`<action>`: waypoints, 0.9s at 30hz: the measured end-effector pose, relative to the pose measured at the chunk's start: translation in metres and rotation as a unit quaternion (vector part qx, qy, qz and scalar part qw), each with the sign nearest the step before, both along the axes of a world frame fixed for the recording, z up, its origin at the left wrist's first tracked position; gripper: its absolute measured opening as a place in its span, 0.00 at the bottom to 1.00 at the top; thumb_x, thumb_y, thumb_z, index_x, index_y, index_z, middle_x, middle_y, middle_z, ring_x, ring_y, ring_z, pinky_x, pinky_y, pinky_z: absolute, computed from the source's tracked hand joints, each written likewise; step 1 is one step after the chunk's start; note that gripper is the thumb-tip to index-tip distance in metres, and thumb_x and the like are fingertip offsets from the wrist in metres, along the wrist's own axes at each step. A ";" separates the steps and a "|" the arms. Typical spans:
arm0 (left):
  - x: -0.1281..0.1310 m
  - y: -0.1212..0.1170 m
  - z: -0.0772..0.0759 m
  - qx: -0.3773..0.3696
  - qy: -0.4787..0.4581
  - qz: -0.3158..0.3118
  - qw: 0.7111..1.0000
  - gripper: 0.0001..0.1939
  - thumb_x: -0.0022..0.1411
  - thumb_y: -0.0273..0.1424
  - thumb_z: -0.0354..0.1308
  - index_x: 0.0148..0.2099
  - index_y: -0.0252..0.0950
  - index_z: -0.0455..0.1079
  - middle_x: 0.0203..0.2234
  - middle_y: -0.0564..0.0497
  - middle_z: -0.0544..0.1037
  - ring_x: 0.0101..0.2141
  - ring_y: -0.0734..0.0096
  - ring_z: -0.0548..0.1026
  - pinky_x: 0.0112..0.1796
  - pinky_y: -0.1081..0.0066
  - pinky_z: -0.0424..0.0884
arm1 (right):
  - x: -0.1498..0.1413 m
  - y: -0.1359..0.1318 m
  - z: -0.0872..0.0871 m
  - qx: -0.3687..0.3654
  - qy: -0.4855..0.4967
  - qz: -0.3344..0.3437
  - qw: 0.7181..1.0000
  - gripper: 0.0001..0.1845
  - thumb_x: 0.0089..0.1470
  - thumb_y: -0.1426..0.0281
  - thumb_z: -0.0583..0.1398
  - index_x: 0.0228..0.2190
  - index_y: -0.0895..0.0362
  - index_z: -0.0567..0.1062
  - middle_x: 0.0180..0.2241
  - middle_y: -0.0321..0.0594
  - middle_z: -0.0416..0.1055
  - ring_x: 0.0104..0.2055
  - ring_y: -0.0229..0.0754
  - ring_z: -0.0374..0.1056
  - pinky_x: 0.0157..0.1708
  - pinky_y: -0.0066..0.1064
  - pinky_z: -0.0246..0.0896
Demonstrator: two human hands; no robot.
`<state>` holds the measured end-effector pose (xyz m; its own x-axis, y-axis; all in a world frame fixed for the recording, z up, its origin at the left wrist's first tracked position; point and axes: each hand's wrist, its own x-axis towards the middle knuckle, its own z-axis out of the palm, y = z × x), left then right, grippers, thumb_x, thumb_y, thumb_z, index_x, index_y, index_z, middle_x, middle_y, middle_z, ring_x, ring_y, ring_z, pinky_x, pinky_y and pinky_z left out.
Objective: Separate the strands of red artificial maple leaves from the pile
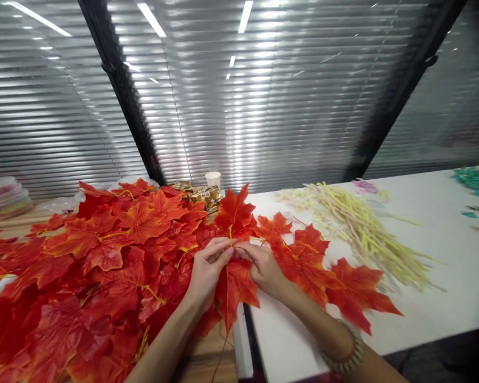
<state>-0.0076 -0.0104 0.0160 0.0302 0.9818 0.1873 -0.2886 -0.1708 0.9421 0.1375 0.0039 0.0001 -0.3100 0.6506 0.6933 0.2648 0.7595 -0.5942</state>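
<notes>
My left hand [210, 271] and my right hand [263, 267] meet at the middle, fingertips pinched together on the yellow stem of a red artificial maple leaf [235, 210]. Another red maple leaf [236, 290] hangs below the fingers, with a thin brown stem trailing down from it. To my left lies a large heap of red and orange maple leaves [115, 276] with yellow stems. Beyond my right hand, a spray of several joined leaves [303, 260] rests on the white table. Exactly where the stems join is hidden by my fingers.
On the white table [403, 335] lies a bundle of pale yellow stems [367, 239]. Green bits [475, 181] sit at the far right. A paper cup [213, 179] and gold wrapped packets [207, 198] stand behind the heap. Plastic tubs [3, 197] are at the left, before a blind-covered window.
</notes>
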 end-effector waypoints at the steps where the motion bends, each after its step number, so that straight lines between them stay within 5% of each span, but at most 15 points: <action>1: 0.000 0.000 0.000 0.000 -0.001 0.000 1.000 0.09 0.50 0.33 0.68 0.37 0.39 0.81 0.37 0.49 0.75 0.41 0.66 0.72 0.44 0.70 0.69 | 0.000 0.000 0.000 0.004 -0.004 0.000 1.000 0.19 0.44 0.83 0.48 0.35 0.56 0.71 0.25 0.38 0.70 0.26 0.40 0.65 0.28 0.28 0.61; 13: -0.001 0.001 0.001 0.020 0.014 0.005 1.000 0.08 0.50 0.32 0.68 0.35 0.38 0.81 0.35 0.48 0.76 0.40 0.66 0.73 0.43 0.70 0.69 | 0.001 0.000 0.004 0.010 -0.020 0.005 1.000 0.18 0.40 0.82 0.47 0.32 0.55 0.67 0.23 0.35 0.64 0.24 0.39 0.59 0.25 0.26 0.55; 18: 0.000 0.001 0.000 0.038 0.029 0.017 0.999 0.08 0.50 0.31 0.67 0.36 0.38 0.81 0.35 0.48 0.77 0.39 0.66 0.74 0.42 0.69 0.70 | -0.001 -0.003 0.008 -0.001 -0.021 0.003 1.000 0.10 0.50 0.79 0.47 0.27 0.54 0.63 0.22 0.34 0.61 0.22 0.37 0.56 0.24 0.26 0.53; 27: -0.004 -0.001 0.008 0.101 0.116 0.063 0.986 0.05 0.50 0.27 0.66 0.33 0.39 0.81 0.30 0.48 0.79 0.34 0.66 0.75 0.38 0.70 0.71 | 0.001 -0.002 0.008 -0.013 -0.021 -0.002 1.000 0.11 0.62 0.71 0.47 0.28 0.55 0.64 0.22 0.35 0.64 0.22 0.36 0.57 0.24 0.26 0.52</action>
<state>-0.0119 -0.0116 0.0235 -0.0251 0.9240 0.3816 -0.0347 -0.3823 0.9234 0.1383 0.0019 0.0081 -0.3365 0.6693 0.6624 0.2935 0.7429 -0.6016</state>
